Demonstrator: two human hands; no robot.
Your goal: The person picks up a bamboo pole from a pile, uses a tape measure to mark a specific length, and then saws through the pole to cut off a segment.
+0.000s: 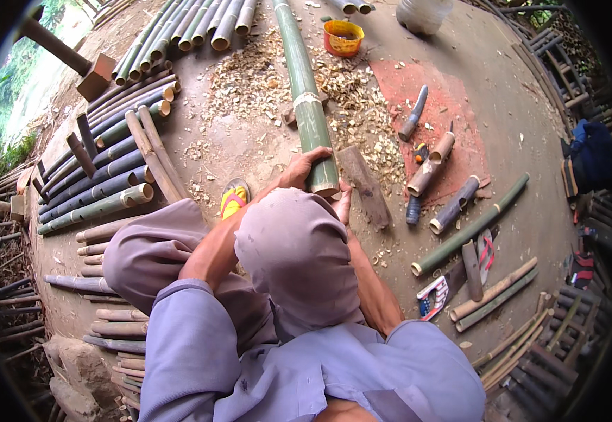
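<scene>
A long green bamboo pole (304, 91) lies on the ground, running away from me. My left hand (300, 167) grips its near cut end from the left side. Only the fingers of my right hand (343, 204) show; they rest by the pole's end, and my raised knee in grey trousers (295, 239) hides the rest. A brown wooden block (366, 186) lies just right of the pole end, close to my right hand.
Stacks of cut bamboo poles (105, 179) lie at the left and at the top (193, 28). Wood chips (249, 84) litter the ground. An orange bowl (342, 37), short bamboo pieces (429, 172), a dark-handled tool (413, 112), a thin green stick (471, 225) and sandals (232, 200) lie around.
</scene>
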